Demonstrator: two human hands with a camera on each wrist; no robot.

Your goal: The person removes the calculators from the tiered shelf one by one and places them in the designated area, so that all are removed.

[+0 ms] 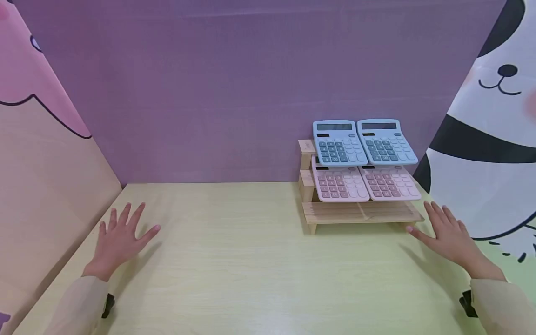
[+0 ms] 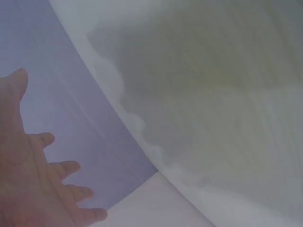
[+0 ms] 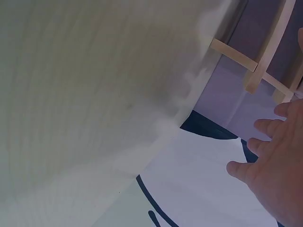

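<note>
My left hand (image 1: 118,242) is held over the left side of the table with fingers spread, holding nothing. On the right, my right hand (image 1: 451,236) has its fingers spread too, its thumb close to the front right corner of a tiered wooden rack (image 1: 360,212). Two blue calculators (image 1: 340,143) (image 1: 386,142) lean side by side on the rack's top tier. Below them stand two pink calculators (image 1: 341,185) (image 1: 389,184), their upper parts hidden behind the blue ones. The left wrist view shows the left palm (image 2: 28,184); part of the rack's frame (image 3: 265,61) appears beyond the right fingers.
The pale wooden table (image 1: 234,260) runs back to a purple backdrop (image 1: 209,93). A pink and beige printed panel (image 1: 46,153) borders the left side, and a panda-printed panel (image 1: 481,186) borders the right. The rack's lowest tier shows bare wood.
</note>
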